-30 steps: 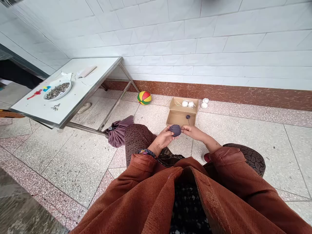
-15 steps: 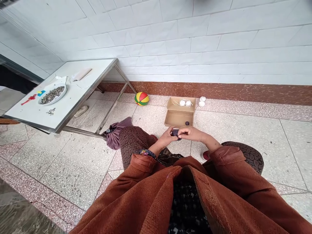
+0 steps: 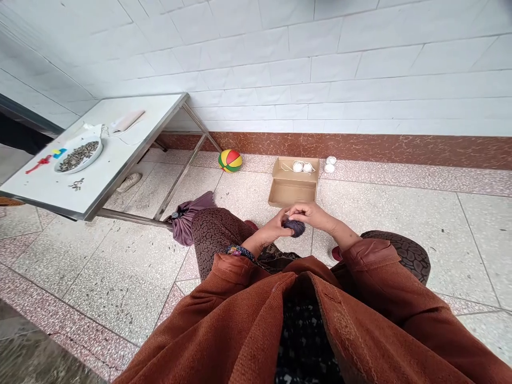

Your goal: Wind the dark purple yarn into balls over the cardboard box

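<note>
A ball of dark purplish-grey yarn (image 3: pixel 295 228) is held in front of the person, above the floor (image 3: pixel 384 208) and between the knees, just on the near side of an open cardboard box (image 3: pixel 294 193). The left hand (image 3: pixel 272 229) is closed around the ball's left side, its thumb lying across the lower part. The right hand (image 3: pixel 309 215) reaches over from the other side, fingers bent in at the ball's upper left, close to the left fingertips. The two overlap there, so it cannot be told whether the right fingertips pinch a strand or only press the surface.

The step in hand looks like working yarn around the ball, the left hand serving as holder and the right as the one that guides. As a judgement, the next move calls for a firm but not crushing left grip, loose enough to let the ball turn, and for the right hand to lay any strand snugly without catching the left fingers. No running strand can be made out at this size.

In the far part of the box sit two white yarn balls (image 3: pixel 303 167) with loose ends; two more white balls (image 3: pixel 329 164) rest on the floor beside it.
</note>
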A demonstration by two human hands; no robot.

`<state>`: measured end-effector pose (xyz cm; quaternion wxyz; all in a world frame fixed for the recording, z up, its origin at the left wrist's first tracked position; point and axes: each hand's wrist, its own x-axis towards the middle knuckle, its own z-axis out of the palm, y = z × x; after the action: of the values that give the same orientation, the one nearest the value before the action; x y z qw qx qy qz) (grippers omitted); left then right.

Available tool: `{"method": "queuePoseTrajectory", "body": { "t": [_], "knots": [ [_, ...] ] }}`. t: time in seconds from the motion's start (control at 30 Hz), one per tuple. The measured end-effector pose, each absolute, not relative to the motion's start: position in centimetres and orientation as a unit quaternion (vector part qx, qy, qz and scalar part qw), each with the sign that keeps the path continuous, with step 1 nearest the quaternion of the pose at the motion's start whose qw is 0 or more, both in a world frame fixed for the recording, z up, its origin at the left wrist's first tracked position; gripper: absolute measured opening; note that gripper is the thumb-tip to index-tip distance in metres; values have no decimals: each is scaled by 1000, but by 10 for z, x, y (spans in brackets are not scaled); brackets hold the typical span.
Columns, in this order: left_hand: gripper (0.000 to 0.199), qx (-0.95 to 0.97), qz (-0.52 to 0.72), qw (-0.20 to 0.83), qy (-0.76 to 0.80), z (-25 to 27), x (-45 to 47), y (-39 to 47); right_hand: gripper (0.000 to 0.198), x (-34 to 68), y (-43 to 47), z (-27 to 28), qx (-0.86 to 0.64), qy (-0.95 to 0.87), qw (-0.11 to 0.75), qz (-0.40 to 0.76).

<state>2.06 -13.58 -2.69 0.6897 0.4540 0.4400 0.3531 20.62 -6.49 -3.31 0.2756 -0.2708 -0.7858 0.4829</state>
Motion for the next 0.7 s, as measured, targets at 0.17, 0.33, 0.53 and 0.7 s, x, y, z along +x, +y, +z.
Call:
{"method": "queuePoseTrajectory", "body": {
  "t": [0.17, 0.33, 0.53, 0.7],
  "knots": [
    [82, 364, 407, 743, 387, -22, 18, -135, 27, 204, -58, -46, -359, -738, 305, 483],
    [55, 274, 474, 739, 392, -19, 10, -130, 17, 200, -55, -57, -375, -768, 283, 435],
    [51, 263, 491, 733, 390, -12, 3, -121, 14, 194, -57, -59, -365, -808, 239, 396],
    [45, 274, 527, 652, 471, -5, -1, -99, 19, 190, -58, -30, -269, -857, 206, 389]
  ]
}}
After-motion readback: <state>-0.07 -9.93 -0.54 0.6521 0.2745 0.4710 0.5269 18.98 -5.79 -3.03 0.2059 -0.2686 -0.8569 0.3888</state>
